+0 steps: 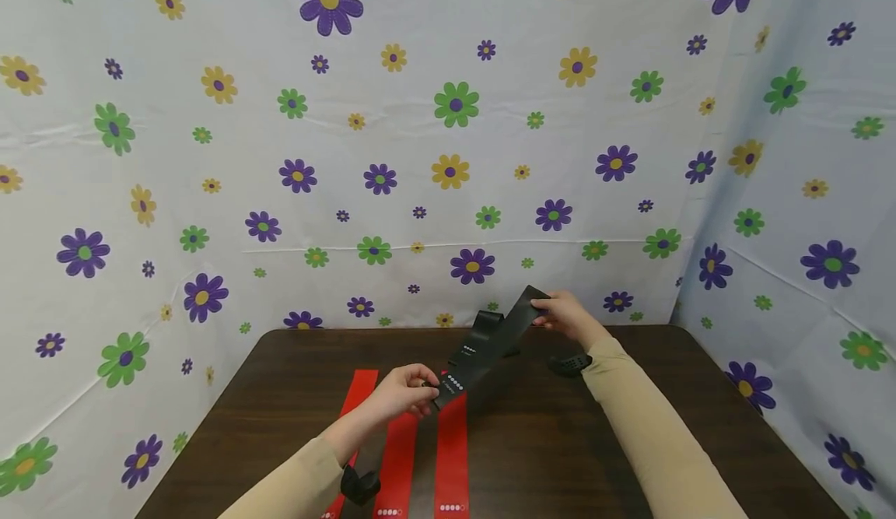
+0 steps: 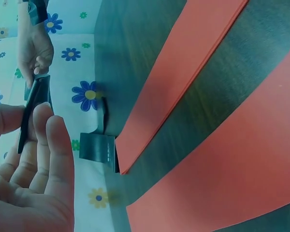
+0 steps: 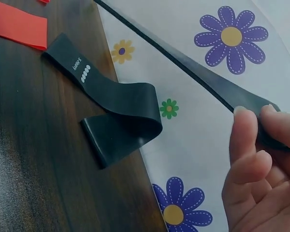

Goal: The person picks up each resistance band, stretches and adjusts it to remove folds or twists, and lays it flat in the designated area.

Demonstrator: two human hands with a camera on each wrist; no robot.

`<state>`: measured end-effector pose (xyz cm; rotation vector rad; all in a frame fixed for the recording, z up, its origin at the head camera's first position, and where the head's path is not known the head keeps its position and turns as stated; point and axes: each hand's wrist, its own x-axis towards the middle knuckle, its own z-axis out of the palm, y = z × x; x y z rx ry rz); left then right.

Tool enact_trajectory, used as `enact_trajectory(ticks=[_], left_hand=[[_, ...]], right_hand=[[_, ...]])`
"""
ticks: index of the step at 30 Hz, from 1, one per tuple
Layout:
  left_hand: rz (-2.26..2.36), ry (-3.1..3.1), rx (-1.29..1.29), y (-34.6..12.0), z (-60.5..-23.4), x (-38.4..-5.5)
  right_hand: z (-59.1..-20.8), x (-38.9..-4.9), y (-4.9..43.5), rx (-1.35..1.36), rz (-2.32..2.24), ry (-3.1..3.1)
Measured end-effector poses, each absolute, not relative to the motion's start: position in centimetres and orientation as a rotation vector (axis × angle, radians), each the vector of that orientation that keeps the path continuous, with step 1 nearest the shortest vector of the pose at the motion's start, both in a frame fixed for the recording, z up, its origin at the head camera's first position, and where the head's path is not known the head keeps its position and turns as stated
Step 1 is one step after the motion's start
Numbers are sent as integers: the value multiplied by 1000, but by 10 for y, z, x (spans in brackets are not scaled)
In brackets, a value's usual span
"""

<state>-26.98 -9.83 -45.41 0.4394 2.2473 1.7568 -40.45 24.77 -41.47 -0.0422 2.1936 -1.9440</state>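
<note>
A black resistance band with white dots and print stretches slantwise above the table between both hands. Its near end is pinched between thumb and fingers of my left hand. My right hand pinches the far, higher end. In the right wrist view, the right hand has the band's end between thumb and fingertips. Below lies a second black band, curled into a loop near the table's back edge. Three red bands lie lengthwise on the table under and beside the left hand.
The dark wooden table ends at a white cloth printed with flowers, hung behind and at the sides. A black strap sits at the left wrist, and another black strap at the right wrist.
</note>
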Motion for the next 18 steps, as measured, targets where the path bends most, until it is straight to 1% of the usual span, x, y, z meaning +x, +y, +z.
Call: enact_trajectory(ticks=[6,14,18], left_hand=[[1732,2219,468,-96,-455,-263],[1664,2104,571,-90,-452,-252],[1666,2051,558,-89,-453,-246]], right_hand=[[-412,-401,244,7,-1968,2261],[-408,-399,241,19,-2038,2238],[-405,-399,240,8,-2040,2224]])
